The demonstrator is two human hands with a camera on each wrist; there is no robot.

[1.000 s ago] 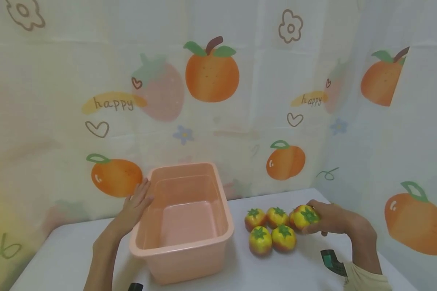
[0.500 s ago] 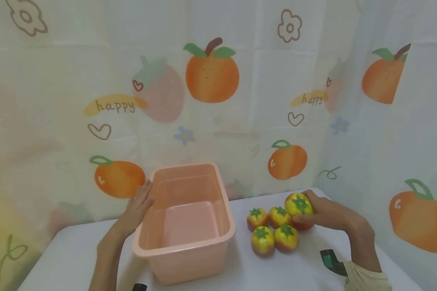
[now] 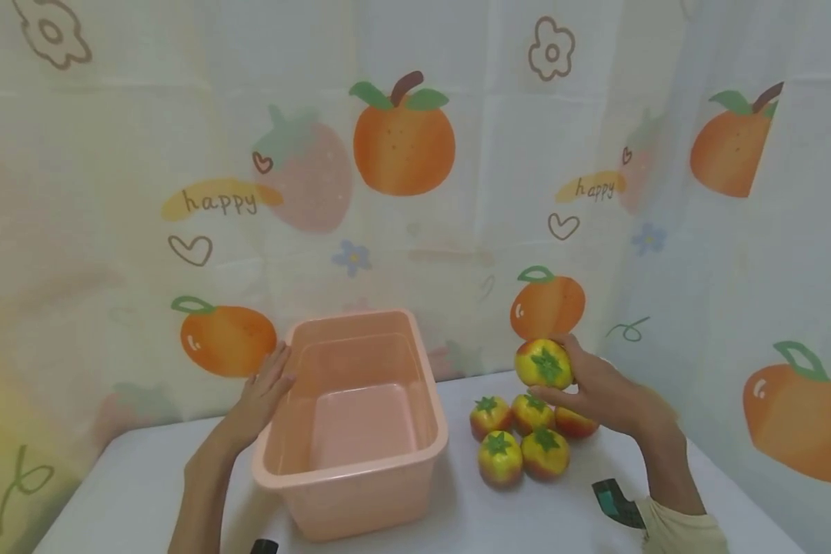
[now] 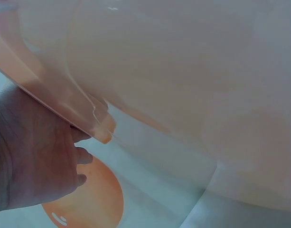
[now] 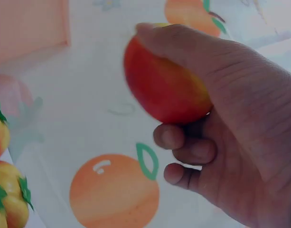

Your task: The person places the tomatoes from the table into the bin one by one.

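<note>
My right hand (image 3: 605,388) holds a yellow-and-red tomato (image 3: 543,365) with a green star-shaped top, above the table. In the right wrist view, the thumb lies over this tomato (image 5: 166,83), with other fingers curled below it. Several similar tomatoes sit close together on the table beneath, among them a front-left tomato (image 3: 500,459) and a partly hidden one (image 3: 576,423) at the right. My left hand (image 3: 258,400) rests against the left rim of a pink plastic basin (image 3: 360,469), fingers fairly straight. The basin's visible inside holds nothing.
A white table (image 3: 471,515) carries the basin and tomatoes. Behind it hangs a fruit-printed curtain (image 3: 457,231), which also closes off the right side. Black devices sit near both wrists, such as the right wrist device (image 3: 618,504).
My right hand has lifted a tomato off the right end of the group and carried it up and left. The left hand stays at the basin's rim.
</note>
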